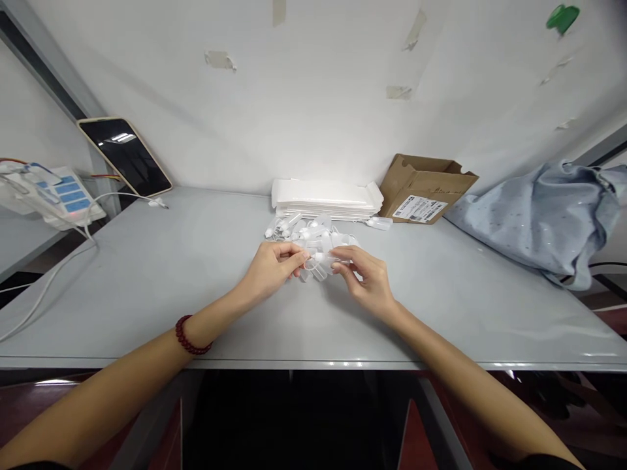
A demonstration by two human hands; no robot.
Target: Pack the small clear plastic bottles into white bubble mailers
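Left fingers (pixel 300 256) pinched, seemingly on thin loop (pixel 311 266); right fingers (pixel 339 252) gripping small clear container (pixel 326 258), at near side of pile (pixel 313 228) on desk (pixel 206 241). Step looks like loop handling; next move calls for steady container, fine pinch.

Translucent white-capped bottle (pixel 327 258), lying sideways; similar bottles (pixel 318 228) heaped behind.
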